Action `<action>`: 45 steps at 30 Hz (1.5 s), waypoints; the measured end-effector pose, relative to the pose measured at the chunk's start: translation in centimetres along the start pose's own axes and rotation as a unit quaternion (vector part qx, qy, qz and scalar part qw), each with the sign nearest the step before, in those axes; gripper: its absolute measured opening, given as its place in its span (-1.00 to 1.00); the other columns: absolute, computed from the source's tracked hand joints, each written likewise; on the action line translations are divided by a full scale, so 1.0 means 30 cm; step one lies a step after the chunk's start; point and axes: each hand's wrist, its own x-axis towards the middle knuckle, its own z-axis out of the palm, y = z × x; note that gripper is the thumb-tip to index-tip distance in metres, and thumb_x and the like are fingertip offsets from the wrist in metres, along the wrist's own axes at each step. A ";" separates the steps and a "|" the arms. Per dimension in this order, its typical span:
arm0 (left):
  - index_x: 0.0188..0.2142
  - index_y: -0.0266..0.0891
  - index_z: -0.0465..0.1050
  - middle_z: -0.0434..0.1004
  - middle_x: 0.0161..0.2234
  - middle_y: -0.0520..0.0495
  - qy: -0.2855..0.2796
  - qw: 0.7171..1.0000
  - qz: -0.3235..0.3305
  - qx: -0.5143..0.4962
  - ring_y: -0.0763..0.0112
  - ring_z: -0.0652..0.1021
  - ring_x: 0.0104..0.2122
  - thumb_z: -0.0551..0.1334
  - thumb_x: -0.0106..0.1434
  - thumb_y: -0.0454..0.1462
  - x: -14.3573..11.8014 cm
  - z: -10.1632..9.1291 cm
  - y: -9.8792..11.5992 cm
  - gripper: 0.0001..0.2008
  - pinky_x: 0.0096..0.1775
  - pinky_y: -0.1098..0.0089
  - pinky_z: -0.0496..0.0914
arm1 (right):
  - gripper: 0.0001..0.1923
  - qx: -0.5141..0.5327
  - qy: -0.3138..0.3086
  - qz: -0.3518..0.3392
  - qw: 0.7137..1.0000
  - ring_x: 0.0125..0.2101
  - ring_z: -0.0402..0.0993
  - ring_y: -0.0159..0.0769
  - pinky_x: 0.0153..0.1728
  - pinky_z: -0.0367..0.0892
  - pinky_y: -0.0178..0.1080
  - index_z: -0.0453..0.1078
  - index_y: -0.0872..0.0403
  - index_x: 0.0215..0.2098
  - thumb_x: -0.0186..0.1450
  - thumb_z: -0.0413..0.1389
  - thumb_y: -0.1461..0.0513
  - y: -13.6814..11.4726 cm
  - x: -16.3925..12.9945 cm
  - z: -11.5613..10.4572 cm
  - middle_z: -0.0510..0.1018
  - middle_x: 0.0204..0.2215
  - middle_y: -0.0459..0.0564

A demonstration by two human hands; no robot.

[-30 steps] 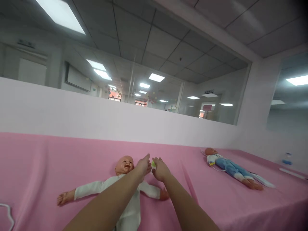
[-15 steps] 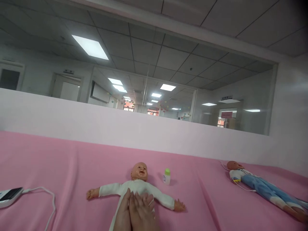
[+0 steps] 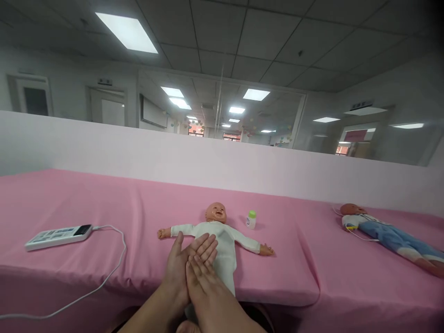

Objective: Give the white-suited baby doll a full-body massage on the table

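My left hand [image 3: 185, 263] is turned palm up with its fingers stretched out. Across its palm lies my right hand [image 3: 206, 284], back upward and fingers straight, so the two touch. Neither hand is seen to hold an object. Both are in front of a baby doll [image 3: 222, 240] in a white long-sleeved outfit, which lies on its back with its arms spread. My hands cover part of the doll's side and one sleeve. Beside the doll's head stands a small clear bottle [image 3: 251, 220] with a green cap.
Pink cloth [image 3: 166, 199] covers the table, whose front edge is close to me. At left lies a white handheld device [image 3: 58, 237] with a cord [image 3: 120, 263] trailing over the edge. Another doll [image 3: 385, 231] in blue trousers lies at right. Behind the table rises a white wall [image 3: 194, 157] with a window.
The view has tilted down and shifted left, bringing the whole device and the table edge in. My left palm has turned further upward, and my right hand has slid back along it.
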 end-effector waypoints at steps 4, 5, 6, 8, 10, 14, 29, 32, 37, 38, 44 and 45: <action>0.35 -0.30 0.26 0.54 0.16 -0.43 0.016 0.999 -0.029 -0.023 -0.10 0.51 0.23 0.06 0.42 0.10 -0.015 0.002 -0.042 -0.31 0.20 -0.08 0.44 | 0.01 0.026 -0.011 0.030 0.999 0.50 -0.23 0.17 0.47 -0.20 0.25 -0.29 0.13 0.55 0.43 0.12 -0.12 0.024 0.035 -0.037 -0.18 0.51 0.20; 0.35 -0.30 0.26 0.55 0.15 -0.43 0.015 0.999 -0.039 -0.027 -0.12 0.52 0.22 0.06 0.42 0.12 -0.019 0.004 -0.047 -0.30 0.21 -0.10 0.43 | 0.00 0.037 -0.014 0.043 0.998 0.50 -0.24 0.15 0.47 -0.23 0.24 -0.27 0.13 0.55 0.43 0.12 -0.13 0.033 0.040 -0.057 -0.19 0.52 0.19; 0.35 -0.30 0.27 0.56 0.14 -0.43 0.006 0.998 -0.047 -0.029 -0.15 0.52 0.22 0.04 0.41 0.14 -0.023 0.005 -0.049 -0.28 0.22 -0.12 0.41 | -0.01 0.047 -0.017 0.057 0.997 0.51 -0.24 0.13 0.48 -0.25 0.22 -0.23 0.13 0.55 0.42 0.11 -0.14 0.043 0.041 -0.077 -0.18 0.52 0.19; 0.36 -0.31 0.28 0.56 0.12 -0.44 -0.021 0.999 -0.044 -0.016 -0.17 0.52 0.22 0.02 0.41 0.16 -0.031 0.002 -0.041 -0.25 0.24 -0.13 0.39 | -0.01 0.061 -0.017 0.085 0.994 0.51 -0.24 0.11 0.48 -0.24 0.20 -0.18 0.13 0.55 0.41 0.11 -0.17 0.061 0.030 -0.107 -0.17 0.52 0.20; 0.39 -0.34 0.24 0.56 0.13 -0.46 -0.036 0.999 -0.021 0.010 -0.16 0.52 0.22 0.03 0.41 0.16 -0.037 -0.004 -0.019 -0.22 0.26 -0.09 0.38 | 0.00 0.066 -0.006 0.082 0.994 0.51 -0.26 0.09 0.48 -0.23 0.18 -0.19 0.13 0.55 0.41 0.12 -0.17 0.075 0.008 -0.109 -0.19 0.52 0.19; 0.45 -0.39 0.13 0.48 0.22 -0.47 -0.005 0.998 0.040 0.053 -0.04 0.48 0.26 0.05 0.41 0.20 -0.032 -0.003 0.026 -0.13 0.29 0.06 0.36 | -0.08 0.032 0.035 0.006 0.999 0.50 -0.20 0.05 0.48 -0.16 0.16 -0.22 0.09 0.56 0.46 0.13 -0.05 0.086 -0.020 -0.018 -0.14 0.51 0.18; 0.52 -0.44 -0.14 0.38 0.30 -0.52 -0.091 0.996 -0.010 0.007 -0.09 0.41 0.31 0.09 0.42 0.15 -0.039 -0.074 -0.030 -0.06 0.33 -0.05 0.26 | -0.03 0.031 0.003 0.048 0.998 0.51 -0.34 0.12 0.47 -0.25 0.25 -0.31 0.11 0.56 0.46 0.08 -0.12 0.044 -0.073 -0.075 -0.28 0.52 0.17; 0.50 -0.44 -0.07 0.32 0.34 -0.52 -0.084 0.996 -0.002 0.038 -0.03 0.38 0.34 0.08 0.42 0.19 -0.044 -0.069 0.009 -0.06 0.35 0.07 0.22 | -0.15 0.033 -0.007 0.012 0.999 0.51 -0.23 0.03 0.48 -0.18 0.19 -0.32 0.04 0.56 0.52 0.03 -0.01 0.026 -0.091 0.001 -0.17 0.52 0.11; 0.48 -0.50 -0.04 0.31 0.35 -0.50 -0.106 0.992 -0.010 0.073 0.03 0.34 0.37 -0.15 0.48 0.17 -0.040 -0.051 -0.023 -0.13 0.40 0.07 0.12 | -0.12 0.056 -0.020 -0.022 0.998 0.51 -0.18 -0.01 0.49 -0.15 0.13 -0.38 -0.01 0.56 0.51 0.05 -0.02 0.010 -0.068 0.052 -0.18 0.53 0.05; 0.48 -0.51 -0.01 0.31 0.35 -0.50 -0.106 0.990 -0.003 0.088 0.02 0.35 0.36 -0.15 0.49 0.16 -0.042 -0.053 -0.041 -0.13 0.39 0.06 0.14 | -0.03 0.063 -0.013 -0.015 0.998 0.51 -0.25 0.03 0.49 -0.20 0.15 -0.38 0.02 0.56 0.47 0.10 -0.09 0.015 -0.064 0.035 -0.23 0.53 0.08; 0.35 -0.23 0.37 0.35 0.36 -0.28 -0.166 0.892 0.124 0.402 -0.07 0.31 0.38 0.05 0.39 0.25 -0.037 -0.116 -0.061 -0.21 0.39 -0.07 0.14 | -0.07 0.074 0.045 0.182 0.979 0.52 -0.26 0.08 0.47 -0.20 0.27 -0.16 0.05 0.55 0.44 0.03 -0.22 0.147 -0.106 -0.095 -0.14 0.53 0.10; 0.35 -0.16 0.38 0.35 0.37 -0.23 -0.167 0.837 0.186 0.487 -0.05 0.29 0.39 0.12 0.37 0.23 -0.029 -0.132 -0.038 -0.25 0.40 -0.06 0.12 | -0.11 0.076 0.047 0.188 0.978 0.51 -0.23 0.05 0.47 -0.18 0.27 -0.14 0.04 0.55 0.46 0.01 -0.20 0.176 -0.122 -0.104 -0.09 0.52 0.09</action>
